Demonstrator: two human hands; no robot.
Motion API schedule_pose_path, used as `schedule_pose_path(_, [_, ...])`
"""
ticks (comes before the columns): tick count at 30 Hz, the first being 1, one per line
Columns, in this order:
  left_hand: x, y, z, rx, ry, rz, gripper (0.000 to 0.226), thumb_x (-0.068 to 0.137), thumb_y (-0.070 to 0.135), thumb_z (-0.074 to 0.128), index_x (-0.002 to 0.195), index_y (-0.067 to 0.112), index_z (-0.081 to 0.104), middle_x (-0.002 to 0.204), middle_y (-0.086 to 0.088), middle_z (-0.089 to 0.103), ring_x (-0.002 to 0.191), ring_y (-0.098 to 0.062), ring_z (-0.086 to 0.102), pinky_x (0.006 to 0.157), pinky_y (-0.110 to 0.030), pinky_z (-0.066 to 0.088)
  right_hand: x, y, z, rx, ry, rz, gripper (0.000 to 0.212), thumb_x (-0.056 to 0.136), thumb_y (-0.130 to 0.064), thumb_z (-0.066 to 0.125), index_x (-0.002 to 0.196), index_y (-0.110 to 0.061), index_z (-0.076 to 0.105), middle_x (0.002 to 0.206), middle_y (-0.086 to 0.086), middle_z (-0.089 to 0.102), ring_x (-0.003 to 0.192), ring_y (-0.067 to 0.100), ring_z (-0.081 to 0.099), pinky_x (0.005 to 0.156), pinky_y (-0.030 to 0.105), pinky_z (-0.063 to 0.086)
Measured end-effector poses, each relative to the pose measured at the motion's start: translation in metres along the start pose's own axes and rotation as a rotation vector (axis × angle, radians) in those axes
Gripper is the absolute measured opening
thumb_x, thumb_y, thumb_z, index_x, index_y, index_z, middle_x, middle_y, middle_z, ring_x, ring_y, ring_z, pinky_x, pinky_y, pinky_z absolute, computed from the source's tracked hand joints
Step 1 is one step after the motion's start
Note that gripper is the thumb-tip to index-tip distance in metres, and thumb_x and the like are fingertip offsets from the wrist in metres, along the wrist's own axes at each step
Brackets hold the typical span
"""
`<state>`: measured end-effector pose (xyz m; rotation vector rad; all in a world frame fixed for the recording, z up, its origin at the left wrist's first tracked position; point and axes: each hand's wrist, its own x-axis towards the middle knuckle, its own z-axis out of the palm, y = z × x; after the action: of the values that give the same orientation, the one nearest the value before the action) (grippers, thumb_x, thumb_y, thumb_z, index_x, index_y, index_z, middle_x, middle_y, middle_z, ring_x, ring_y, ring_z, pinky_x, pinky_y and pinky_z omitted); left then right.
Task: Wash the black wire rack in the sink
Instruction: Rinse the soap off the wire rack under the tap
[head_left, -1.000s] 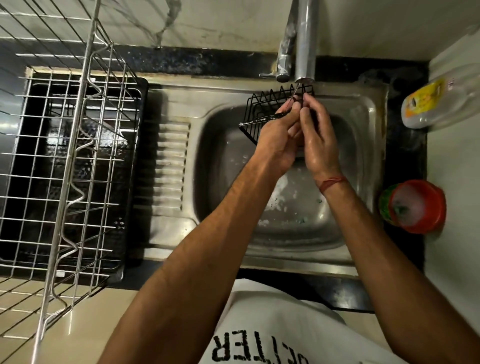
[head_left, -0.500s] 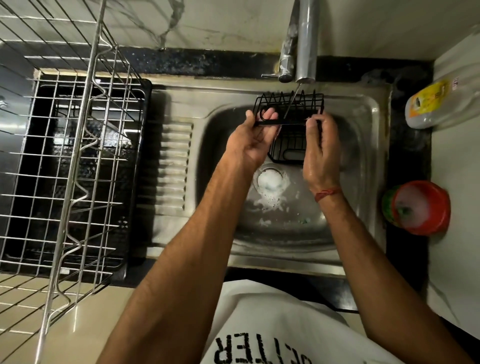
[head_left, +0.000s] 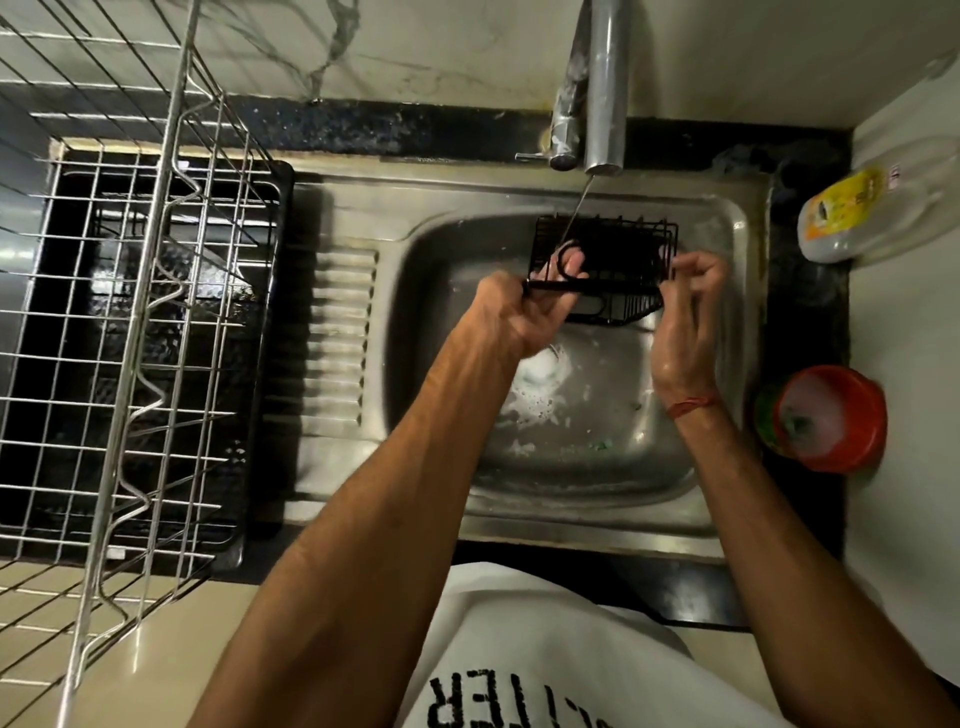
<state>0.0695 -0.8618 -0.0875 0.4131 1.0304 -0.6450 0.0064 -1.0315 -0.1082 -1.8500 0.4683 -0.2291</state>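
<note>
A small black wire rack (head_left: 613, 260) hangs over the steel sink (head_left: 727, 228), under a thin stream of water from the tap (head_left: 604, 104). My left hand (head_left: 524, 312) grips the rack's left end, fingers poking through the wires. My right hand (head_left: 685, 312) pinches its right end with curled fingers. Soap foam lies around the drain (head_left: 540, 379) below the rack.
A large metal dish rack (head_left: 130, 312) over a black tray fills the left side. A clear bottle with a yellow label (head_left: 872, 208) lies at the right on the counter. Below it stands a red tub of foamy soap (head_left: 826, 415). The sink's ribbed drainboard (head_left: 343, 332) is between.
My hands have moved apart, from close together at the rack's top to one at each end. The rack has turned and come lower, now lying broadside under the stream.
</note>
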Motion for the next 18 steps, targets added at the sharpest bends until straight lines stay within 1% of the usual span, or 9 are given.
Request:
schedule_pose_path(2, [0.000,-0.012,-0.008,0.055,0.012,-0.002,0.061,0.117,0.013,0.019,0.098,-0.009,0.073,0.084,-0.017,0.080,0.064,-0.024,0.078,0.061,-0.038,0.066,-0.008,0.001,-0.004,-0.019,0.008,-0.005,0.030,0.102,0.000,0.039,0.130,0.004,0.047,0.124,0.001,0.056,0.108,0.000,0.058,0.100,0.028,0.051])
schedule_pose_path(3, [0.001,-0.018,-0.012,0.092,0.027,0.002,0.061,0.117,0.013,0.020,0.096,-0.007,0.073,0.080,-0.016,0.079,0.059,-0.022,0.077,0.057,-0.035,0.065,-0.013,0.000,-0.006,-0.046,0.007,-0.016,0.037,0.102,-0.002,0.039,0.138,0.002,0.047,0.133,0.003,0.055,0.121,0.007,0.057,0.109,0.033,0.048])
schedule_pose_path(7, [0.007,-0.040,-0.033,0.146,0.095,0.036,0.066,0.122,0.031,0.021,0.083,-0.001,0.063,0.060,-0.011,0.067,0.044,-0.018,0.062,0.051,-0.031,0.058,-0.024,0.001,-0.006,-0.378,-0.090,-0.075,0.044,0.107,-0.025,0.040,0.148,-0.015,0.056,0.160,0.002,0.045,0.149,0.008,0.038,0.122,0.031,0.035])
schedule_pose_path(10, [0.012,-0.051,-0.049,0.129,0.121,0.057,0.053,0.120,0.043,0.032,0.081,0.011,0.049,0.060,-0.006,0.058,0.046,-0.018,0.055,0.058,-0.033,0.053,-0.017,-0.003,-0.008,-0.678,-0.260,-0.158,0.052,0.107,-0.039,0.032,0.139,-0.015,0.065,0.152,0.006,0.057,0.150,0.020,0.040,0.125,0.036,0.031])
schedule_pose_path(13, [0.018,-0.061,-0.068,0.163,0.175,0.046,0.051,0.118,0.044,0.043,0.074,0.017,0.044,0.057,-0.001,0.045,0.045,-0.016,0.047,0.058,-0.032,0.049,0.001,-0.022,-0.012,-0.797,-0.497,0.020,0.058,0.112,-0.041,0.021,0.130,-0.012,0.068,0.137,0.013,0.067,0.132,0.030,0.055,0.115,0.041,0.037])
schedule_pose_path(14, [0.020,-0.063,-0.075,0.178,0.208,0.043,0.053,0.116,0.044,0.047,0.071,0.017,0.044,0.056,0.000,0.041,0.046,-0.016,0.043,0.058,-0.030,0.047,0.008,-0.024,-0.007,-0.823,-0.595,0.096,0.062,0.112,-0.046,0.018,0.133,-0.012,0.065,0.142,0.014,0.063,0.133,0.032,0.054,0.113,0.042,0.037])
schedule_pose_path(15, [0.022,-0.066,-0.079,0.192,0.235,0.042,0.054,0.115,0.045,0.050,0.068,0.018,0.044,0.056,0.001,0.039,0.047,-0.015,0.040,0.057,-0.029,0.045,0.012,-0.022,0.001,-0.868,-0.712,0.134,0.067,0.111,-0.052,0.014,0.145,-0.011,0.055,0.156,0.013,0.051,0.144,0.031,0.045,0.119,0.042,0.031])
schedule_pose_path(17, [0.028,-0.069,-0.085,0.198,0.273,0.041,0.055,0.114,0.046,0.052,0.067,0.019,0.045,0.054,0.003,0.038,0.047,-0.014,0.037,0.053,-0.026,0.041,0.018,-0.004,0.024,-1.014,-0.876,0.115,0.075,0.107,-0.059,0.008,0.166,-0.013,0.020,0.174,0.011,0.012,0.161,0.028,0.010,0.129,0.042,0.007])
schedule_pose_path(18, [0.030,-0.071,-0.087,0.192,0.288,0.045,0.055,0.115,0.046,0.050,0.067,0.020,0.045,0.052,0.004,0.038,0.044,-0.013,0.038,0.051,-0.025,0.040,0.020,0.007,0.036,-1.068,-0.873,0.095,0.078,0.106,-0.061,0.009,0.167,-0.012,0.009,0.174,0.011,0.001,0.162,0.027,-0.001,0.131,0.043,0.000])
